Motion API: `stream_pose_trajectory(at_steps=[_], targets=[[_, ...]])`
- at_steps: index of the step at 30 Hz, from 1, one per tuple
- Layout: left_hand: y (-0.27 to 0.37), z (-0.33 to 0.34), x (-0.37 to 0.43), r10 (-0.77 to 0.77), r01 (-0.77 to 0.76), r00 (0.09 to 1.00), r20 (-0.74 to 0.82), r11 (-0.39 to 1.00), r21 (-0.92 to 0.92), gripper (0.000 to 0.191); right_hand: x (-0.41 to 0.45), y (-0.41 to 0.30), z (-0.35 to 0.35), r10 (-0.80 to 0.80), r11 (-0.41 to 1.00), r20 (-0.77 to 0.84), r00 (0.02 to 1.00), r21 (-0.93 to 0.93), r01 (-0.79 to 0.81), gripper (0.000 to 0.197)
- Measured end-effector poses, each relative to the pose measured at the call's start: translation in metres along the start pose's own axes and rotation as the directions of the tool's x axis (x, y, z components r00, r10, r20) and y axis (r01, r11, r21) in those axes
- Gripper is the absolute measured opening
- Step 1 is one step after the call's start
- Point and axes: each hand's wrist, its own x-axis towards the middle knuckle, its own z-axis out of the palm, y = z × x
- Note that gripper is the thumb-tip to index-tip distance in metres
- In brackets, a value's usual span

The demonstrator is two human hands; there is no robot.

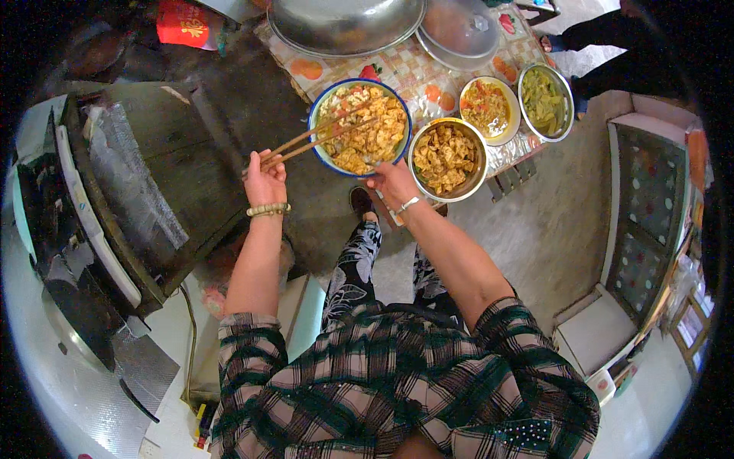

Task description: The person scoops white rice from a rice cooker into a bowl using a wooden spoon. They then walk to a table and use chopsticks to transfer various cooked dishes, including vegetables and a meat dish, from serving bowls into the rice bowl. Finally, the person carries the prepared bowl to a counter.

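My left hand (265, 179) holds a pair of wooden chopsticks (309, 137), whose far ends rest over the food in a large blue-rimmed enamel bowl (314, 144). Chunky orange-yellow food and paler bits with red pieces fill this bowl. At its near edge, my right hand (395, 182) grips the rim; the fingers underneath are hidden. Just right of that hand is a steel bowl (480, 179) of browned chunks. Beyond it sit a pale bowl (514, 129) with a reddish, soupy dish and a steel bowl (570, 117) of green vegetables.
A patterned tablecloth (424, 72) covers the table, with a large metal lid (347, 26) and a smaller lid (459, 31) at the back. Another person's dark-trousered legs (619, 63) are at the far right. A dark stove-like surface (189, 166) lies left, and a patterned cabinet door (648, 201) right.
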Motion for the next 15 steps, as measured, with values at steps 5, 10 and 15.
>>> stream_pose_trajectory(at_steps=[5,10,15], targets=[[0.019,-0.008,-0.022,-0.078,0.085,0.995,0.053,0.988,-0.133,0.026,-0.037,-0.020,0.016,0.084,0.993,-0.019,0.996,-0.084,-0.085,0.049],[0.041,0.002,-0.061,-0.096,0.136,0.973,0.211,0.973,-0.185,0.023,-0.092,-0.049,0.022,0.028,0.981,-0.033,0.999,-0.193,-0.034,0.038],[0.046,0.023,-0.090,-0.093,0.128,0.971,0.219,0.980,-0.150,0.021,-0.124,-0.064,0.013,0.022,0.989,0.069,0.997,-0.149,-0.012,0.040]])
